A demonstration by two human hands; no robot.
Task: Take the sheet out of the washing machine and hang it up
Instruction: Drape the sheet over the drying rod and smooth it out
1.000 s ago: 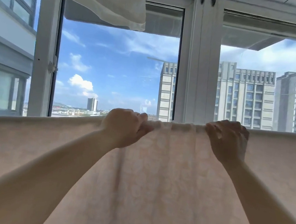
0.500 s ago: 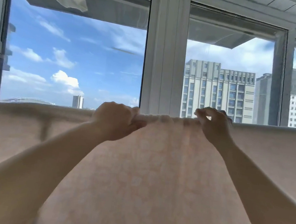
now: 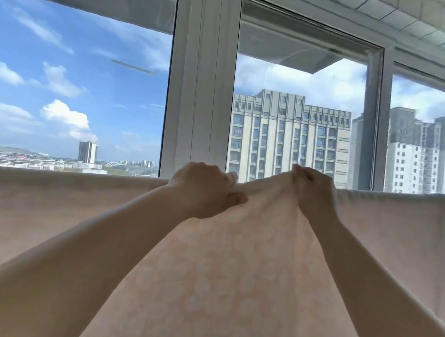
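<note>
Both hands have closed in: left hand [image 3: 204, 191] and right hand [image 3: 312, 189] each grip the draped sheet [image 3: 234, 264], now pinching its top fold upward, probably evening the hang.

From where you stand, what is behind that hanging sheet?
Above the sheet top edge show white window frames, blue sky and apartment buildings. Whatever the sheet hangs over, and everything lower down behind it, is covered. Both hands, left and right, pinch its top edge.

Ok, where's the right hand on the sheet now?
In the head view, the right hand pinches the sheet's top edge right of centre, lifting it, close beside the left hand, before the middle window pane.
</note>
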